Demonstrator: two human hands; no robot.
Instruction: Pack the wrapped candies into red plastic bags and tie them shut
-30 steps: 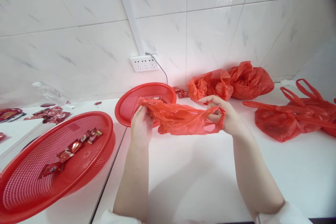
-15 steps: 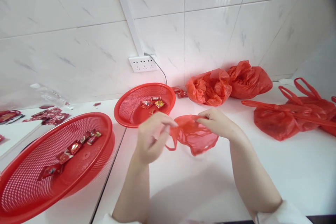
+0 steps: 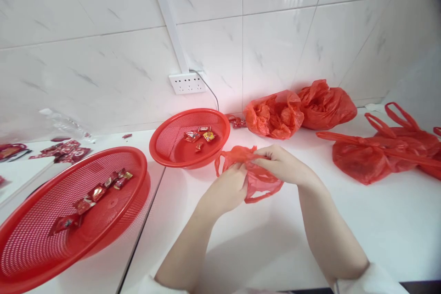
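A thin red plastic bag [image 3: 263, 183] hangs between my two hands above the white table. My right hand [image 3: 279, 163] pinches its upper edge, fingers closed. At the bag's mouth is my left hand [image 3: 225, 190], closed with its fingertips against the red film; the tips are partly hidden. One handle loop sticks out to the left above my left hand, and another hangs at the lower side. Behind my left hand sits a small red basket [image 3: 165, 147] holding a few wrapped sweets [image 3: 208, 136].
A large red basket [image 3: 138, 165] with several wrapped pieces stands at left. Two bulging red bags [image 3: 274, 115] rest against the tiled wall. Tied, filled red bags [image 3: 365, 161] lie at right. Red packets [image 3: 67, 149] and a clear plastic bottle [image 3: 65, 124] are at far left.
My left hand has moved right and inward, from the bag's left handle to its mouth. The bag is more bunched up. My right hand has barely shifted.
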